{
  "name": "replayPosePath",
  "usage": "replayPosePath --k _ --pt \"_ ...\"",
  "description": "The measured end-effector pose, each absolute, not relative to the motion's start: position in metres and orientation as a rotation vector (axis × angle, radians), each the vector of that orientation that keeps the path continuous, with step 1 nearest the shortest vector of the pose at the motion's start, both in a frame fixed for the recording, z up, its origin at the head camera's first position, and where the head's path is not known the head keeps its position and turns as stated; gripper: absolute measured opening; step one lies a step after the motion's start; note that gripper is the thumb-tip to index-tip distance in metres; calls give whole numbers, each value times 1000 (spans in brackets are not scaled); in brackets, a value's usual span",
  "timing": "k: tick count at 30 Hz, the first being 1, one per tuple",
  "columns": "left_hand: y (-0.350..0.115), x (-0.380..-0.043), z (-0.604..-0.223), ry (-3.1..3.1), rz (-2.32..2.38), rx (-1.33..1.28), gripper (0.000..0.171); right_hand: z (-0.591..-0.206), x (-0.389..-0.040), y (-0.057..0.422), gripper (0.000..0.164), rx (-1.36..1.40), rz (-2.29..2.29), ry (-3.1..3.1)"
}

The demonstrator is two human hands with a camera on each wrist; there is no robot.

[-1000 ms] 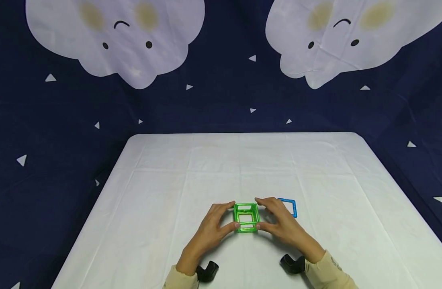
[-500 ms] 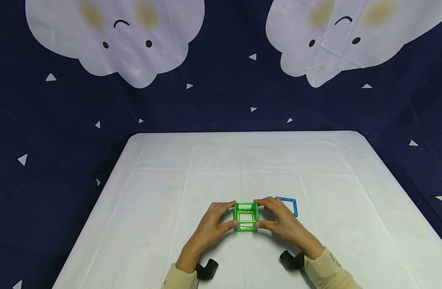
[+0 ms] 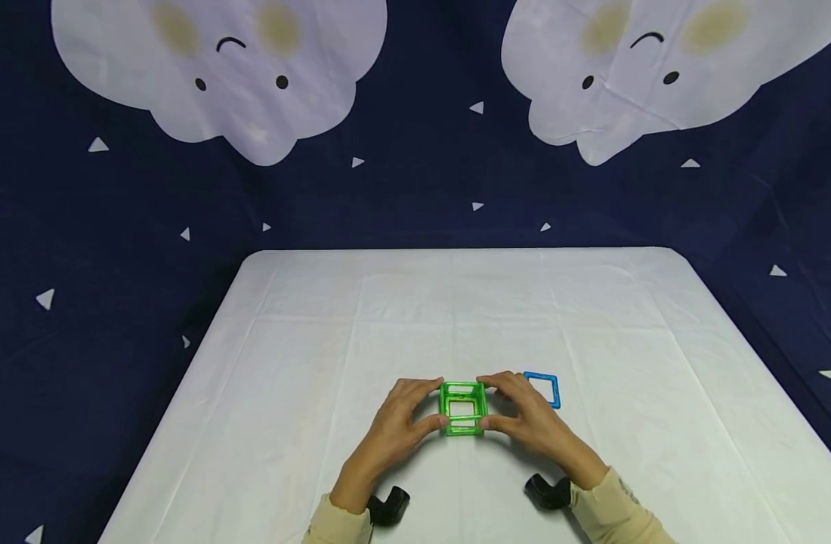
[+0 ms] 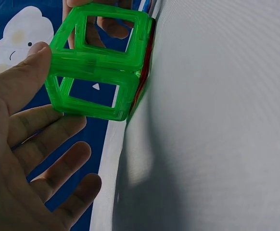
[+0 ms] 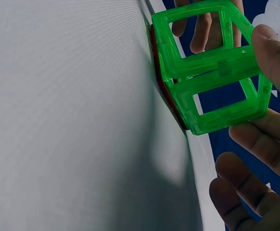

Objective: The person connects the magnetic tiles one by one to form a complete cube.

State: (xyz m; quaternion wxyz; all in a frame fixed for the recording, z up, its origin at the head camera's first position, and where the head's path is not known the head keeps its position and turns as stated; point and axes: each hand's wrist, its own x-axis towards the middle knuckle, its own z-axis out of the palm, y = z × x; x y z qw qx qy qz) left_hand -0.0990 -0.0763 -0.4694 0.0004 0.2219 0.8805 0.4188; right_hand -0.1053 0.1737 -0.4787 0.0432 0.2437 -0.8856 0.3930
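An open-framed cube of green magnetic building tiles [image 3: 464, 418] stands on the white table, in the middle of the head view near the person. My left hand [image 3: 396, 423] grips its left side between thumb and fingertips. On the opposite side my right hand [image 3: 532, 415] holds it likewise, thumb near and index finger far. Both wrist views show the remaining fingers spread apart below the green frames. Along the cube's bottom runs a red tile edge [image 4: 145, 62], also visible as a red strip [image 5: 159, 77] in the right wrist view.
A blue square tile [image 3: 556, 392] lies flat just beyond the right hand, partly covered by it. Black curved pieces [image 3: 389, 507] sit at both wrists. The white-covered table [image 3: 307, 347] reaches back to a dark blue cloth [image 3: 415, 204] with clouds.
My right index fingertip has moved slightly inward against the cube's far corner. The cube stays in place between both hands.
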Motion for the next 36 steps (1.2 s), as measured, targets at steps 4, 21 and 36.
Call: replayPosePath --k 4,21,36 --pt "-76 -99 -470 2755 1315 676 60 -479 -105 174 63 744 1211 -2709" --pt "-75 -100 -471 2736 1336 669 63 -470 -108 206 72 669 1077 -2700" --pt "-76 -100 -472 2738 1329 677 62 -478 -105 251 70 449 765 -2773"
